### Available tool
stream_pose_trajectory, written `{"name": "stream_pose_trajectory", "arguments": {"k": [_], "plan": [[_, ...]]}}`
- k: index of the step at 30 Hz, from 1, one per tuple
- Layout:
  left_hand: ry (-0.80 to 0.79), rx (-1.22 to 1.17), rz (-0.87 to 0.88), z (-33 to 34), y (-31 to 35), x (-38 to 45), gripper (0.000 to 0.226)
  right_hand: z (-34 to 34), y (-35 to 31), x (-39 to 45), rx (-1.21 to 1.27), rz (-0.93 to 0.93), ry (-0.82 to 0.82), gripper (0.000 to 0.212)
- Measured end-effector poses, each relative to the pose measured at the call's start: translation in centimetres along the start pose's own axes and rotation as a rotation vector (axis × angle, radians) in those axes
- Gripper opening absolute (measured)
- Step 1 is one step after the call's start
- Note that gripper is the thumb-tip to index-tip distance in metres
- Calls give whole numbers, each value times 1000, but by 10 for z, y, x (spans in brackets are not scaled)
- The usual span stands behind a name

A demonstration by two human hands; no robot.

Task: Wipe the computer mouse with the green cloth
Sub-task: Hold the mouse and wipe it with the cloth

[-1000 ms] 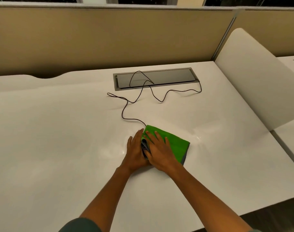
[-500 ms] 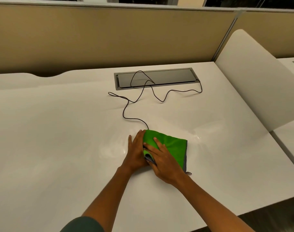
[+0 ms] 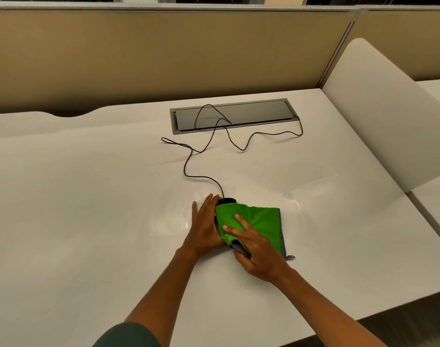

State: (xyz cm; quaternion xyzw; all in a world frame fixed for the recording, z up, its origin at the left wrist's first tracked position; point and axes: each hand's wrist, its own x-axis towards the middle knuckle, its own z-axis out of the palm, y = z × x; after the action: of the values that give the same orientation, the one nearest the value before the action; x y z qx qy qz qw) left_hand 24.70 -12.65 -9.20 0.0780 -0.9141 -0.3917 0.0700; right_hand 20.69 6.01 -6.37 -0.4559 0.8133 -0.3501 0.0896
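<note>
A green cloth (image 3: 259, 221) with a grey underside is draped over a black computer mouse (image 3: 226, 201) on the white desk (image 3: 88, 209). Only the mouse's front tip shows past the cloth's far edge; the rest is hidden. My right hand (image 3: 254, 251) presses down on the cloth's near part, fingers spread, thumb under its folded corner. My left hand (image 3: 205, 225) lies flat against the mouse's left side, steadying it.
The mouse's black cable (image 3: 203, 156) snakes back to a grey cable tray (image 3: 231, 118) set into the desk. A beige partition (image 3: 163, 53) runs along the back. A white rounded divider panel (image 3: 379, 126) stands at the right. The desk's front edge is near my right arm.
My right hand has slid the cloth back toward me, which uncovers the mouse's black front tip. My left hand has stayed at the mouse's side.
</note>
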Motion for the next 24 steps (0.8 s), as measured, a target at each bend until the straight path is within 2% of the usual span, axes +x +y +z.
{"name": "stream_pose_trajectory", "arguments": {"k": [8,11,14,18,19,22,24], "plan": [[25,-39,-10,-1,1,1,119,-9,11,-5,-76,-21,201,34],[24,-44,-14,0,1,0,121,-21,20,-2,-172,6,208,36],[23,-20,-13,0,-1,0,122,-37,25,9,-156,116,312,35],[7,-11,-17,1,-3,0,121,-51,15,35,95,328,540,18],[4,-12,-16,1,-4,0,122,-50,14,42,140,356,545,10],[-1,-15,-17,3,-5,1,122,-39,12,60,225,409,473,4],[-3,-24,-20,4,-5,1,122,-32,14,69,234,451,348,24]]}}
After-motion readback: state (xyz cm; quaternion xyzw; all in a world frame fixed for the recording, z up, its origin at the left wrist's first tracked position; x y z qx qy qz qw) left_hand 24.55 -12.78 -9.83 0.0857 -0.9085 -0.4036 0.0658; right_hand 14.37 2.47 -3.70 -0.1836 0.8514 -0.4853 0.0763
